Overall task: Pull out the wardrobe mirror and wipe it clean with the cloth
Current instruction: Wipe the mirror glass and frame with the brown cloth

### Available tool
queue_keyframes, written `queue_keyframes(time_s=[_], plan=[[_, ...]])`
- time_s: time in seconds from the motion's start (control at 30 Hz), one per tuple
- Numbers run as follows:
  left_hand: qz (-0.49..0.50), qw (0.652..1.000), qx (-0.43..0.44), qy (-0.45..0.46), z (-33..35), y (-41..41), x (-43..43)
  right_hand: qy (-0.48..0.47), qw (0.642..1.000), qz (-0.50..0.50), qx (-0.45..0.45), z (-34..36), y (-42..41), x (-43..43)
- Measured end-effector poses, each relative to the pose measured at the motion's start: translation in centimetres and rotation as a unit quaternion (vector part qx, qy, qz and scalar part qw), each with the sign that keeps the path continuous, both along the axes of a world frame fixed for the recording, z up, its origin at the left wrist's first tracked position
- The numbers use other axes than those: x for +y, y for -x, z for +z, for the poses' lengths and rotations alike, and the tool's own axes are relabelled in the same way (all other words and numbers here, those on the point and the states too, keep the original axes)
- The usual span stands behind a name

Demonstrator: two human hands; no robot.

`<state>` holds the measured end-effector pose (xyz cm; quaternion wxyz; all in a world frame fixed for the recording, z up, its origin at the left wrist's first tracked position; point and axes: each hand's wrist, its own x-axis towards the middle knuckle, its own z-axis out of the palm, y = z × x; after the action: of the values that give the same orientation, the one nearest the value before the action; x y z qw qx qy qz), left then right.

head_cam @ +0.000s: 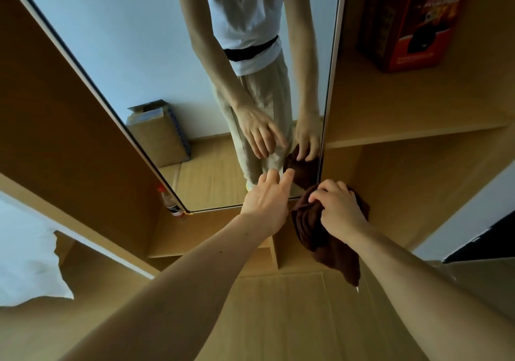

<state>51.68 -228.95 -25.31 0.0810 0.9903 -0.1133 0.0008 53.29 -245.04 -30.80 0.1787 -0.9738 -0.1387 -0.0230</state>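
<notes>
Gripping the brown cloth [315, 229] in the right hand [338, 207], fingers curled tight round it, at the bottom right corner of the mirror [139, 54], and holding the left hand [267, 199] out near the mirror's bottom edge, fingers straight and a little apart, holding nothing

1. The mirror [125, 54] is tall, narrow and thinly framed, standing upright inside the wooden wardrobe [69, 115].
2. The cloth [309, 221] is dark brown, bunched at the mirror's lower right corner, with its loose end hanging down.

Head-worn, facing forward-down, apparently close to mirror [139, 54]
</notes>
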Motion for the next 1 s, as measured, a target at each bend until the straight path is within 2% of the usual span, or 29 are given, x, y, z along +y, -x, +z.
queue_keyframes(time_s=[0.37,0.53,0.73,1.0], plan=[[-0.025,0.999,0.011,0.028,3.8,6.9,-0.9,-0.139,0.986,-0.070,0.052,8.4,6.7,-3.1],[-0.050,0.996,-0.002,0.071,7.1,10.9,-0.9,-0.221,0.971,-0.083,0.036,14.2,11.2,-2.9],[-0.077,0.992,-0.009,0.104,12.0,15.2,-0.7,-0.265,0.959,-0.098,0.011,20.3,16.3,-2.2],[-0.083,0.975,-0.028,0.203,16.1,20.0,-1.2,-0.331,0.940,-0.049,0.070,23.9,20.9,-1.3]])
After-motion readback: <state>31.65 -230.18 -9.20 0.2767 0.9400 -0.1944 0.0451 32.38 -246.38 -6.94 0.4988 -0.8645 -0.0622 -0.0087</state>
